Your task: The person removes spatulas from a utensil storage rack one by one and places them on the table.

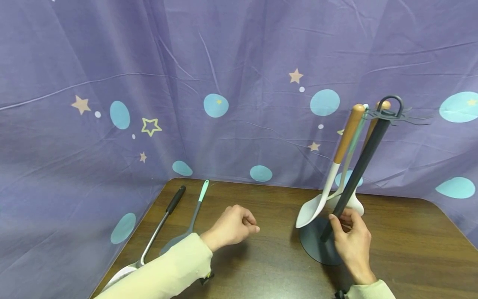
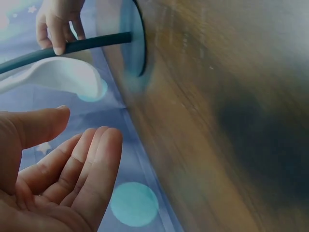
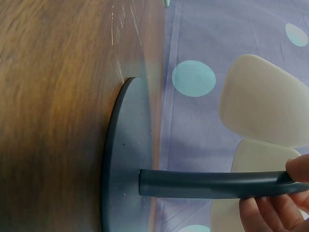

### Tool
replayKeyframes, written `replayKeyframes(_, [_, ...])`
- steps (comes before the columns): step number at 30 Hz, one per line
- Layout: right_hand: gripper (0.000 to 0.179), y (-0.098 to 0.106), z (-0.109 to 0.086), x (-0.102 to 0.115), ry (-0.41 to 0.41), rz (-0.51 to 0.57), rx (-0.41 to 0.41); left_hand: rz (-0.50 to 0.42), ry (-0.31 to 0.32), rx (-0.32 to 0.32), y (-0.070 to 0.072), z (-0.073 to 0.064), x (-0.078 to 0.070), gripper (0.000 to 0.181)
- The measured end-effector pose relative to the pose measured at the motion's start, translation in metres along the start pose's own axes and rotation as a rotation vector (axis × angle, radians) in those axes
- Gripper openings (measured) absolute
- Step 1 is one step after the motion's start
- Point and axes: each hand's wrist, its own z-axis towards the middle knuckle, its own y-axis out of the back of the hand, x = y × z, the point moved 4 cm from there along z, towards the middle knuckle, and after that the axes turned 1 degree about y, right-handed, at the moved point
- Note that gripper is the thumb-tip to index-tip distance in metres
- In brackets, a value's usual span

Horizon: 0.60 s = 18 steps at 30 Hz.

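Observation:
My right hand (image 1: 352,238) grips the lower part of the black pole of a utensil stand (image 1: 360,166), thumb on one side and fingers on the other. The stand's round base (image 1: 317,245) rests on the table, and hooks ring its top. From them hang a white utensil with a wooden handle (image 1: 346,137), one with a pale green handle (image 1: 352,149) and another wooden-handled one, partly behind the pole. Pale heads (image 3: 263,101) show beside the pole in the right wrist view. My left hand (image 1: 234,226) hovers over the table, fingers loosely bent, holding nothing.
At the table's left lie a metal utensil with a black handle (image 1: 175,200) and a grey turner with a mint handle (image 1: 203,191), both partly hidden by my left sleeve (image 1: 175,265). A purple patterned curtain (image 1: 242,137) hangs behind the brown wooden table (image 1: 276,265).

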Motion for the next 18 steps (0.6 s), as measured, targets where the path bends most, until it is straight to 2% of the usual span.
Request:
replayKeyframes(6, [0.017, -0.001, 0.0, -0.001, -0.009, 0.007, 0.002, -0.018, -0.019, 0.0, -0.007, 0.008, -0.017, 0.01])
replayKeyframes(18, [0.016, -0.001, 0.001, -0.001, 0.01, 0.009, -0.007, -0.037, -0.134, 0.012, -0.016, 0.024, -0.053, 0.008])
